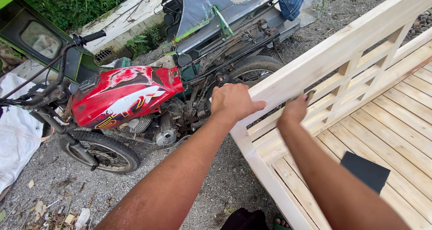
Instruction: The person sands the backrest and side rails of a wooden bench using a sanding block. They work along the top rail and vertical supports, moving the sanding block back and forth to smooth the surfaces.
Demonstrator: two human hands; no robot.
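Our left hand is clamped over the top rail of the unpainted wooden headboard frame, which runs from center up to 2 o'clock. Our right hand presses a small sandpaper piece against the slats just below. A dark sandpaper sheet lies on the slatted deck at 4 o'clock; a red motorcycle is parked at 9 o'clock.

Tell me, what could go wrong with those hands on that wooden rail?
The left hand grips the bare wooden rail, so splinters seem possible. The right hand presses a small dark piece between the slats and might get pinched. The loose dark sheet on the deck could slide off.
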